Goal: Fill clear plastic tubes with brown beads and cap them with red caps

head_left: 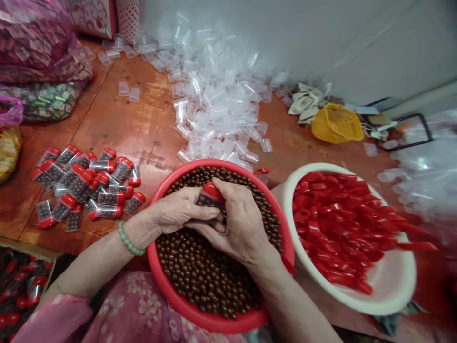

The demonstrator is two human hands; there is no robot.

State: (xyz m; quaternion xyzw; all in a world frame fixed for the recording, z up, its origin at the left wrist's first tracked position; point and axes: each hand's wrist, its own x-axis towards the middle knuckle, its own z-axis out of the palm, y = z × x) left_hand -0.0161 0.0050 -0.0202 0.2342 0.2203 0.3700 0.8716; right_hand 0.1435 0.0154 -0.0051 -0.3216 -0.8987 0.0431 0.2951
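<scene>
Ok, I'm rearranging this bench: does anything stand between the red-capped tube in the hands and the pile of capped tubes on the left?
Only the left hand and the red basin's rim do. The tube, held by both hands with the right hand, is over the brown balls. Past the rim, wooden bench leads to the capped tubes.

Bright, even indoor light — soft glare streaks the wooden tabletop (150,133), the right hand (243,224) is sharp, and clear plastic (428,162) at the right edge smears into blur.
</scene>
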